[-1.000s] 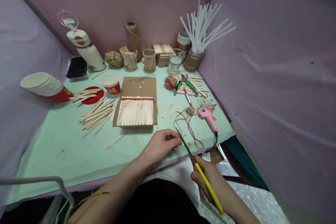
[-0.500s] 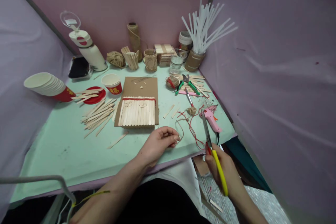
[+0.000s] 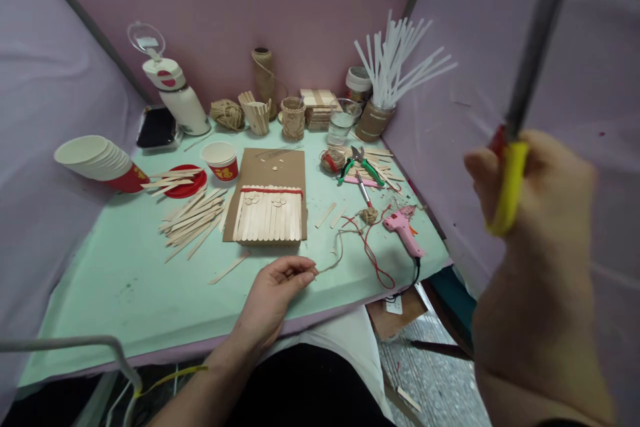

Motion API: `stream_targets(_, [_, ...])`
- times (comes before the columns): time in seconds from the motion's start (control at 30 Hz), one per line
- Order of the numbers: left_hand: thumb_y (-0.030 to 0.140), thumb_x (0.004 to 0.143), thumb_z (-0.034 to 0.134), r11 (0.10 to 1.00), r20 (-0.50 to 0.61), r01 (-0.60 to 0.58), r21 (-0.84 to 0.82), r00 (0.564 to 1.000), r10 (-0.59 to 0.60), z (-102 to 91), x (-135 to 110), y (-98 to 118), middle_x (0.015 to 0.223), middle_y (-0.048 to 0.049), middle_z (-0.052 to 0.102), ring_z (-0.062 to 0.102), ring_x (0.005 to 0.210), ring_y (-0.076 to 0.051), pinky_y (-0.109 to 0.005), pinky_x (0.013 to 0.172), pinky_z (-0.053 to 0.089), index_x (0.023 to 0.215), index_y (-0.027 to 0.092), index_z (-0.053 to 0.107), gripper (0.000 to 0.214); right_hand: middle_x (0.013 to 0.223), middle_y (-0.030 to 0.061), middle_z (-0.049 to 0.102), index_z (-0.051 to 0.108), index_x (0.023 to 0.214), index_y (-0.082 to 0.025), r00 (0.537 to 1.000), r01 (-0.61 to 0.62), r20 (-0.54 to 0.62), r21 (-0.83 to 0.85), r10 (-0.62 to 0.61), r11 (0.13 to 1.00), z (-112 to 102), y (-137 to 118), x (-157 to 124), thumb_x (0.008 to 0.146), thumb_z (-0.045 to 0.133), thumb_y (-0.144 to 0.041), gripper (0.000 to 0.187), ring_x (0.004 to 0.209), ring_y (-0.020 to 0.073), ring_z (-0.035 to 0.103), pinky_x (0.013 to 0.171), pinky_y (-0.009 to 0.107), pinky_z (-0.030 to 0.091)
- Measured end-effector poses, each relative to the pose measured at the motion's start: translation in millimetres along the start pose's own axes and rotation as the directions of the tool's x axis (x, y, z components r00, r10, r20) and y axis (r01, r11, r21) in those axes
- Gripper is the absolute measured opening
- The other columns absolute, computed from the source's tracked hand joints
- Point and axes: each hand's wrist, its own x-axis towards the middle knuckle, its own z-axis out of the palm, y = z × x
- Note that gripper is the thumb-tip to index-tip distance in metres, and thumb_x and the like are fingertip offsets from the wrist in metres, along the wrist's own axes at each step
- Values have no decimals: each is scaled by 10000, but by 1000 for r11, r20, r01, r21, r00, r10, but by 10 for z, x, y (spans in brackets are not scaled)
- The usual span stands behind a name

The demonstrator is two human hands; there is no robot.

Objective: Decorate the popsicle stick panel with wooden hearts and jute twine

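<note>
My left hand is low over the front of the table, its thumb and forefinger pinched on the end of a thin piece of twine. That twine curves right toward a small twine ball. Raised high at the right and close to the camera, my right hand grips scissors with yellow and red handles; the blades point up and are blurred. Just beyond my left hand lies a cardboard piece carrying a panel of craft sticks with a red cord across its top.
Loose craft sticks lie left of the panel, near paper cups. To the right are red cord, a pink glue gun and green-handled pruners. A bottle, jars and white glue sticks line the back.
My right hand has lifted the scissors from the table's right edge, up and toward the camera. My left hand has shifted left and slightly down, drawing the twine end along.
</note>
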Motion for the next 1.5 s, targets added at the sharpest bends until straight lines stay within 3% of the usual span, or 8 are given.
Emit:
stream_targets(0.13, [262, 609, 842, 999, -26, -10, -31, 1000, 9, -37, -52, -21, 785, -33, 731, 636, 796, -135, -229, 782, 474, 765, 182, 752, 198, 693, -49, 494, 589, 826, -148, 994, 88, 74, -150, -78, 985, 602, -61, 774, 808, 605, -477, 329, 591, 71, 332, 592, 272, 294])
stream_targets(0.23, [271, 612, 841, 998, -57, -32, -55, 998, 29, -90, -89, -44, 784, -28, 737, 639, 798, -129, -220, 779, 471, 767, 189, 754, 196, 854, 50, 622, 609, 939, -82, 950, 194, 288, -252, -118, 948, 1115, -54, 1025, 855, 540, -316, 259, 686, 105, 449, 666, 288, 338])
stream_targets(0.4, [275, 600, 851, 986, -134, -93, -138, 988, 75, -171, -135, -12, 787, -19, 740, 638, 799, -119, -206, 770, 473, 792, 193, 751, 232, 795, 111, 672, 600, 783, -140, 842, 296, 517, -208, -152, 932, 1841, 38, 661, 724, 671, -226, 126, 694, 199, 558, 628, 290, 350])
stream_targets(0.6, [244, 562, 870, 970, -205, -170, -177, 970, 132, -205, -137, 125, 770, -15, 722, 637, 785, -119, -200, 734, 490, 807, 179, 745, 283, 1007, 151, 674, 562, 1035, -144, 811, 323, 554, -151, -191, 934, 2261, 45, 66, 783, 619, -270, 288, 841, 262, 612, 672, 305, 398])
stream_targets(1.2, [303, 654, 830, 958, -229, -232, -167, 955, 192, -242, -87, 263, 734, 13, 642, 568, 660, -71, -156, 625, 483, 789, 168, 692, 235, 1038, 218, 616, 593, 1006, -78, 798, 311, 568, -98, -203, 945, 2315, -43, -287, 817, 633, -201, 228, 1013, 330, 547, 863, 407, 405])
stream_targets(1.37, [289, 672, 820, 952, -235, -254, -169, 949, 211, -238, -103, 308, 738, 11, 645, 579, 663, -77, -165, 628, 489, 793, 172, 686, 216, 1125, 158, 610, 588, 1068, -133, 785, 314, 535, 92, -313, 945, 1786, -374, -445, 925, 544, -252, 192, 1104, 277, 537, 970, 394, 399])
stream_targets(1.43, [283, 682, 813, 949, -225, -263, -173, 949, 222, -221, -102, 335, 735, 9, 648, 579, 655, -77, -166, 625, 487, 799, 172, 684, 207, 1104, 67, 649, 577, 1074, -204, 726, 311, 556, 257, -403, 915, 1508, -525, -637, 969, 496, -306, 167, 1057, 185, 591, 927, 293, 450])
stream_targets(1.5, [279, 686, 810, 944, -213, -279, -175, 947, 241, -205, -91, 379, 725, 8, 652, 580, 645, -74, -167, 628, 488, 798, 170, 684, 201, 1113, 45, 665, 544, 1148, -219, 618, 92, 598, 590, -510, 802, 1296, -630, -877, 918, 603, -325, 260, 1031, 163, 621, 907, 279, 475])
